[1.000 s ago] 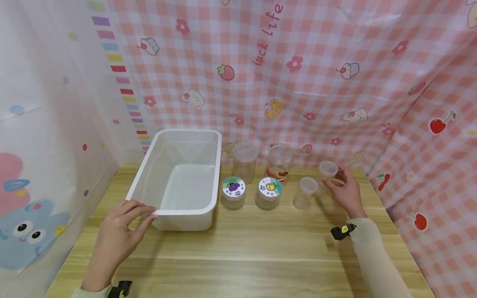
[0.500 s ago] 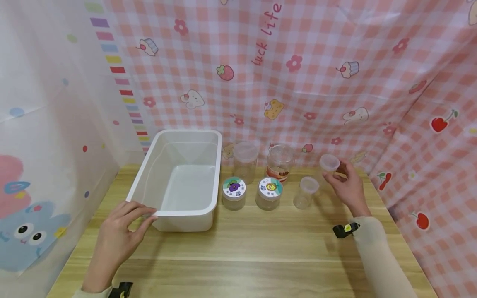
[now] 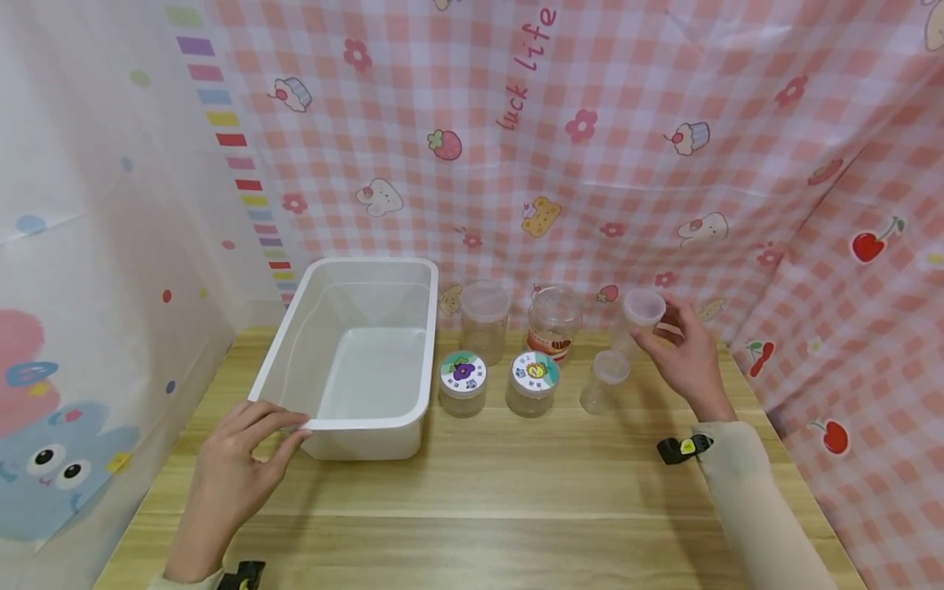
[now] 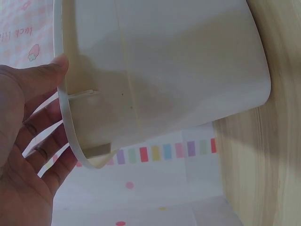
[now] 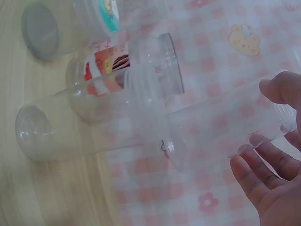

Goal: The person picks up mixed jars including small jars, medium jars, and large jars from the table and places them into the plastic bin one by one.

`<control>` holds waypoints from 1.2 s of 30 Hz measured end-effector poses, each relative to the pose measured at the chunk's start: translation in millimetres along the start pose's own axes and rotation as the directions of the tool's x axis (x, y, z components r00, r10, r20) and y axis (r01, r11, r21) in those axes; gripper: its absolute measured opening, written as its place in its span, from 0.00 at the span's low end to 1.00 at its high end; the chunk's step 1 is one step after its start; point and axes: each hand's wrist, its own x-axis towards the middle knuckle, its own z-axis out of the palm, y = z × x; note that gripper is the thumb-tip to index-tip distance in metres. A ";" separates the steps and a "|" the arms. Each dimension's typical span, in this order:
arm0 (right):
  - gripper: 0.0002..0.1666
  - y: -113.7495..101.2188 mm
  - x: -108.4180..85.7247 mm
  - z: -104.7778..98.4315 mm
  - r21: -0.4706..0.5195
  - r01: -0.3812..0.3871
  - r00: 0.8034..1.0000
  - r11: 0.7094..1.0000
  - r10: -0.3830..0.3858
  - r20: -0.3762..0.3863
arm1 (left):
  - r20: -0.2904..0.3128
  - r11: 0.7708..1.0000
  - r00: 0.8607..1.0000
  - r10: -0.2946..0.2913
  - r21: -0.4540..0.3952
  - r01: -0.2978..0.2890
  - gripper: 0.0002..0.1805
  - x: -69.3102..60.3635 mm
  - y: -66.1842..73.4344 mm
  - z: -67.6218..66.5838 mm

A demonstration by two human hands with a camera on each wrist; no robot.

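Observation:
My left hand (image 3: 232, 467) pinches the near-left rim of a white plastic tub (image 3: 431, 360). In the left wrist view, the thumb and fingers of that hand (image 4: 33, 127) lie on either side of the rim. On the right, my right hand (image 3: 689, 360) grips a clear lidded cylindrical jar (image 3: 643, 308) near its top, off the table. The right wrist view shows the jar's see-through body (image 5: 211, 122) between thumb and fingers. A similar clear jar (image 3: 608, 370) stands upright just left of and nearer than the held one.
Two short jars, one with a purple-fruit lid (image 3: 463, 373) and one with a yellow-fruit lid (image 3: 533, 374), stand right of the tub. Behind them are a tall clear jar (image 3: 484, 315) and a wide jar with a red label (image 3: 553, 319). Checked cloth (image 3: 590, 180) hangs behind the table (image 3: 472, 524).
My right hand has raised the clear jar off the table and shifted it slightly back, then a little left. My left hand stays on the tub's rim.

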 end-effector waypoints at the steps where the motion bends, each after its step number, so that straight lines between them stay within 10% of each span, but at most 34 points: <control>1: 0.41 -2.3 0.4 -0.2 0.003 0.014 1.000 1.000 -0.014 -0.005 | -0.003 1.000 1.000 0.002 -0.001 -0.002 0.14 -0.2 -0.2 0.2; 36: 0.38 -72.6 -0.3 27.2 0.161 0.191 0.977 0.968 -0.204 0.068 | -0.010 1.000 1.000 0.004 -0.005 -0.004 0.15 -0.8 -0.1 2.2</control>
